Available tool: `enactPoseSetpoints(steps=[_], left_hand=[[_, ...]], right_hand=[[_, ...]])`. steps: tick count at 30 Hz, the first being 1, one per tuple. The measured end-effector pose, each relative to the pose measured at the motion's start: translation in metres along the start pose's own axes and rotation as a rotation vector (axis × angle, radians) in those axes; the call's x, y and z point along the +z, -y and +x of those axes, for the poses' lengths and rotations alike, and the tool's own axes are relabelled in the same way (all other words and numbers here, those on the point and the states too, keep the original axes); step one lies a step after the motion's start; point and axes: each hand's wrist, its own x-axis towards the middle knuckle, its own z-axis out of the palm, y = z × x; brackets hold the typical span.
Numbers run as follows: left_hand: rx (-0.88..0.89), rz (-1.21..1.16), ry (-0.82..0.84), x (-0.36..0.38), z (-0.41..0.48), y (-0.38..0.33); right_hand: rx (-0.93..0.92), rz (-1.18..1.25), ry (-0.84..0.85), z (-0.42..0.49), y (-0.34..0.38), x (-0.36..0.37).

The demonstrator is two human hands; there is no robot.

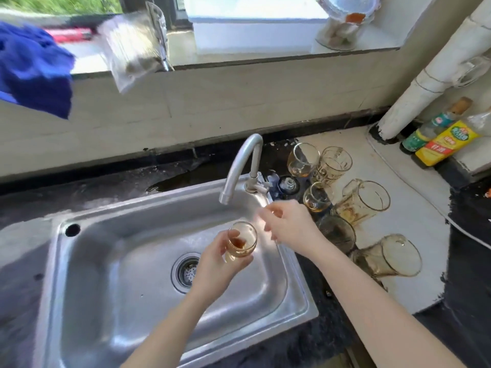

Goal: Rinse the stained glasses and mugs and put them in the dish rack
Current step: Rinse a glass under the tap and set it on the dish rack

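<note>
My left hand (216, 264) grips a small round glass (243, 239) with brown stain and amber liquid in it, held over the steel sink (111, 274) just below the tap spout (240, 168). No water runs from the spout. My right hand (288, 225) hovers beside the glass at the sink's right rim, fingers loosely bent and holding nothing. Several stained glasses and mugs stand on the counter to the right: a round glass (303, 160), a patterned mug (332, 164), a small glass (317, 196), a tall mug (364, 201), a dark glass (337, 235) and a near mug (390, 257).
The sink drain (187, 270) lies left of my left wrist. Two sauce bottles (441, 140) stand at the back right by a white pipe (435, 75). A blue cloth (34, 73) and a plastic bag (132, 49) hang off the window sill. No dish rack is in view.
</note>
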Motion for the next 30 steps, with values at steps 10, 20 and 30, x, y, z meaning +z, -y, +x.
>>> enactPoseSetpoints(steps=[10, 20, 30], left_hand=[[-0.097, 0.013, -0.095, -0.024, 0.034, 0.028], [-0.145, -0.028, -0.147, -0.015, 0.037, 0.025], [-0.152, -0.037, -0.204, -0.009, 0.031, 0.015]], right_hand=[[-0.026, -0.828, -0.072, 0.113, -0.004, 0.027], [-0.219, -1.163, -0.058, 0.122, -0.016, 0.031], [-0.32, -1.223, 0.005, 0.117, -0.013, 0.033]])
